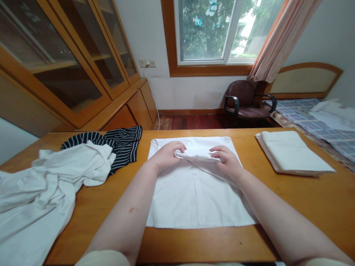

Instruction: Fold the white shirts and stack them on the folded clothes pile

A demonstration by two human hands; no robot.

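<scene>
A white shirt lies flat on the wooden table in front of me, its sides folded in. My left hand and my right hand both pinch the shirt's collar near the far end, one at each side of it. Fingers of both hands are curled around the collar's edge.
A folded stack of white cloth lies at the right of the table. A heap of white garments and a black-and-white striped garment lie at the left. Beyond the table stand a wooden cabinet, a dark armchair and a bed.
</scene>
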